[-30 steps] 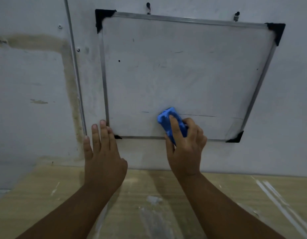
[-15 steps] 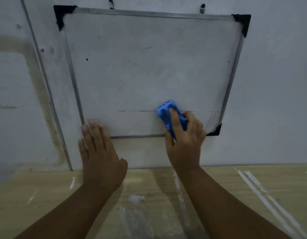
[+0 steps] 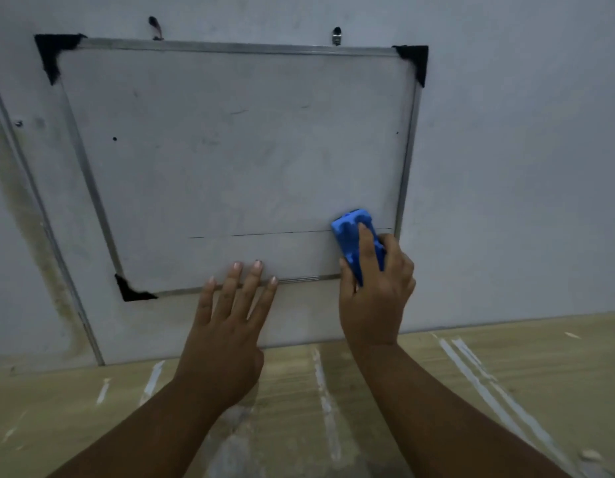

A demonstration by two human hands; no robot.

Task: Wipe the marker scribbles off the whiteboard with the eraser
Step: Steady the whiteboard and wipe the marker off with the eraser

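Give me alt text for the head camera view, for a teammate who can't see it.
The right hand grips a blue eraser against the lower right corner of a wall-hung whiteboard. The left hand lies flat, fingertips on the board's bottom edge. A thin dark line runs across the lower board.

Our right hand has carried the eraser rightward along the thin line to the right edge of the whiteboard. Our left hand has shifted from the lower-left corner to the middle of the bottom edge.
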